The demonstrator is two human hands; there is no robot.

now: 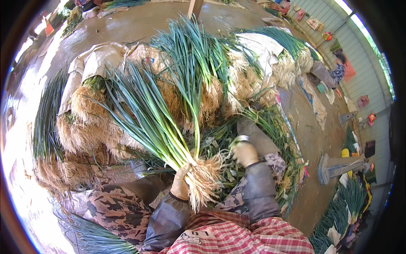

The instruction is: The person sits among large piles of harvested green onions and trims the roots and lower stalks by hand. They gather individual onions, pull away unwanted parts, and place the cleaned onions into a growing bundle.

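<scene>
My left hand (181,183), in a pale glove, is closed round the white stems of a bunch of green onions (158,120). The long green leaves slant up and to the left, and the tangled pale roots hang just right of the glove. To the right of the roots, my right hand (245,155), gloved too, is closed on a small shiny curved object (240,139); its kind is not clear. Another bunch of green onions (192,59) lies on the heap straight ahead, roots toward me. Loose leaf trimmings (220,137) cover the space behind my hands.
Stacked root-on bundles (84,131) form a row ahead and left, partly under pale sacks (101,59). More green onions (338,211) lie at the lower right. A grey stand (338,167) is on the wet floor to the right. Another person (334,73) sits at the far right.
</scene>
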